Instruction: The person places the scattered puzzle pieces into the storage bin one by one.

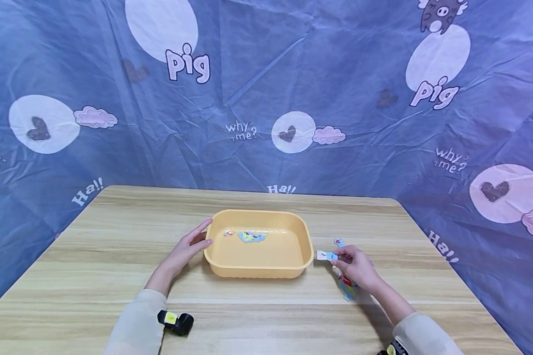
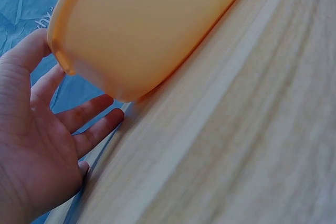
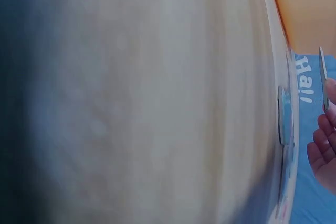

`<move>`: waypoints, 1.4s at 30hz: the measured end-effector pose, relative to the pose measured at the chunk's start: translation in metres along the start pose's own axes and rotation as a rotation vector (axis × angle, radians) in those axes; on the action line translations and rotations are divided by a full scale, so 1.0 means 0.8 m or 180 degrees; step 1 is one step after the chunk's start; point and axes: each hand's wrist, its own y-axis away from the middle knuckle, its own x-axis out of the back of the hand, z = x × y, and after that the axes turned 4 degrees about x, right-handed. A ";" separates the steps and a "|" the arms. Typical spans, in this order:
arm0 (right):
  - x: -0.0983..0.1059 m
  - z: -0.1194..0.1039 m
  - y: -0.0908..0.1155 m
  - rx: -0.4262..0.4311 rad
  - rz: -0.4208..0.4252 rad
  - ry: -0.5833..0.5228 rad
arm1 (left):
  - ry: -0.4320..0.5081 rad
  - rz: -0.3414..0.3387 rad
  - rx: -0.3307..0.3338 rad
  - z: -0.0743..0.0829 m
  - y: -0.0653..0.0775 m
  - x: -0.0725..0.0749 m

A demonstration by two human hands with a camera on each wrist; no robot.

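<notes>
A shallow yellow plastic tray (image 1: 258, 272) sits on the wooden table. My left hand (image 1: 184, 254) holds its left side, thumb and index finger at the rim and the other fingers spread along the outer wall in the left wrist view. Between thumb and fingers, my right hand (image 1: 359, 268) pinches a thin, light blue and white puzzle piece (image 1: 324, 255) just off the tray's right rim. Below that hand lie several colourful puzzle pieces (image 1: 347, 291), partly hidden by it. Inside the tray are a blue and yellow piece (image 1: 252, 237) and a small reddish piece (image 1: 228, 233).
The wooden table (image 1: 244, 320) stretches in front and to both sides of the tray. Behind it and along its right side hangs a blue printed cloth (image 1: 248, 167). Each sleeve carries a black wrist camera, the left one (image 1: 184, 323) close above the table.
</notes>
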 end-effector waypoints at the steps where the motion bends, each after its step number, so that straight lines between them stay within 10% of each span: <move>1: 0.001 -0.001 -0.001 0.0001 -0.0005 -0.0024 | 0.0000 0.0005 0.0011 0.000 0.000 0.000; 42: 0.017 -0.049 -0.063 0.0283 0.0201 -0.0183 | -0.0015 0.0080 0.0109 0.001 -0.002 0.003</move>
